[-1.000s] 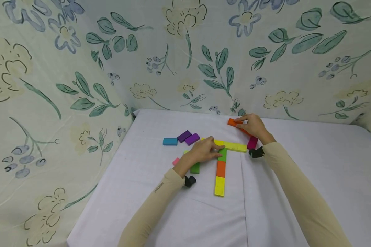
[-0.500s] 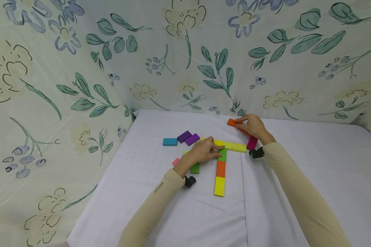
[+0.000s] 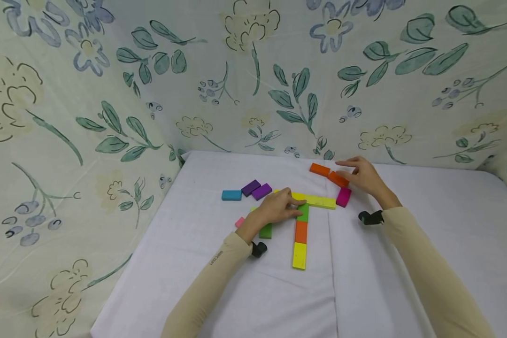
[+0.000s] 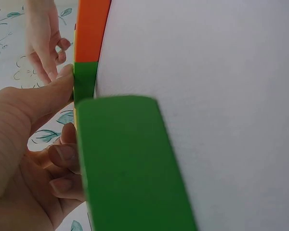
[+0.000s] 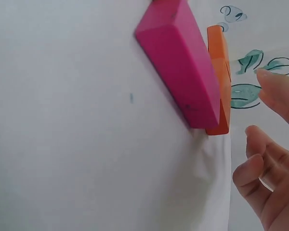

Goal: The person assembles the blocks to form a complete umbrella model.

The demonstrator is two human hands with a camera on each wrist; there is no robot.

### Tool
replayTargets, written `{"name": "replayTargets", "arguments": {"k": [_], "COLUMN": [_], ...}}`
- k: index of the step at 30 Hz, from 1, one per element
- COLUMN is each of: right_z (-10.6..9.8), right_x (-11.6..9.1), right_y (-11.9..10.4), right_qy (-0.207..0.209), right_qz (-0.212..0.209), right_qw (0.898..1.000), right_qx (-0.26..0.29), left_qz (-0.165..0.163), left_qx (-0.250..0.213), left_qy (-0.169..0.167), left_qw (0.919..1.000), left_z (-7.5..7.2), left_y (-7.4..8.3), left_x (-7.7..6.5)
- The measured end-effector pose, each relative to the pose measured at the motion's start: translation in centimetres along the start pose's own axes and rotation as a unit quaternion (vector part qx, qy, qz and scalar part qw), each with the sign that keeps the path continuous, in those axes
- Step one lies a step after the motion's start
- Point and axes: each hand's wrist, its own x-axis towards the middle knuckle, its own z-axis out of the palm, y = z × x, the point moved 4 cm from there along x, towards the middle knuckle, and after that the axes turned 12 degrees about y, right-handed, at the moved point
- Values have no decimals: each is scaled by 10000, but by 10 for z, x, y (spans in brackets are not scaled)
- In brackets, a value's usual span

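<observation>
My left hand (image 3: 279, 206) rests at the joint of a T of flat blocks. Its index fingertip touches where the yellow crossbar (image 3: 321, 202) meets a green block (image 3: 303, 213), and the thumb lies against that green block's side. Below follow an orange block (image 3: 301, 232) and a yellow block (image 3: 299, 257). My right hand (image 3: 365, 176), fingers apart and holding nothing, hovers beside two orange blocks, one farther left (image 3: 319, 169) and one nearer (image 3: 337, 179). These lie end to end in a slanting line, with a magenta block (image 5: 183, 62) close to the nearer one.
A blue block (image 3: 231, 195) and two purple blocks (image 3: 251, 188) lie left of the crossbar. Another green block (image 4: 130, 163) and a pink block (image 3: 239, 222) lie by my left wrist. Flower-patterned cloth (image 3: 219, 94) rises behind the white-covered table (image 3: 405, 225).
My right hand has let go of the orange blocks and drawn back to the right, uncovering the nearer orange block and more of the magenta one. My left hand stays put.
</observation>
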Motion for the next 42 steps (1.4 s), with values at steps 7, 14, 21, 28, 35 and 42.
{"name": "replayTargets", "arguments": {"k": [7, 14, 21, 28, 35, 42], "right_z": [-4, 1, 5, 5, 5, 7], "right_x": [-21, -32, -39, -44, -47, -45], "right_y": [21, 37, 45, 43, 43, 45], "right_qy": [-300, -573, -495, -499, -507, -501], "right_qz": [97, 107, 128, -46, 61, 43], "right_qw": [9994, 9980, 9965, 9953, 9942, 9940], "right_qx": [119, 240, 664, 829, 944, 969], "left_qz": [6, 22, 20, -44, -122, -680], "left_qx": [-27, -56, -20, 64, -325, -591], "left_qy": [12, 44, 59, 86, 657, 1144], "left_qw": [10000, 10000, 10000, 9999, 9972, 9893], "left_z": [0, 0, 1, 0, -7, -43], "left_y": [0, 0, 1, 3, -3, -45], "left_x": [-1, 0, 0, -2, -4, -15]}}
